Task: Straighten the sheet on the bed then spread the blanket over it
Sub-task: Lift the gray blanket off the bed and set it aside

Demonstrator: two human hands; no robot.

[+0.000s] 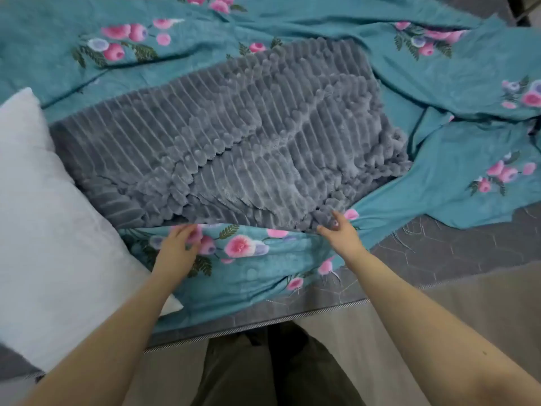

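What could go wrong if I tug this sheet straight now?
The folded blanket lies on the rumpled sheet, so tugging may drag it along or trap creases beneath it. The pillow overlaps the sheet's near left corner and may pin that side.

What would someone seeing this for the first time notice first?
A grey ribbed blanket lies bunched in folds mid-bed, on a rumpled teal floral sheet. The left hand and right hand reach to its near edge. A white pillow sits at the left; bare mattress shows at the right.
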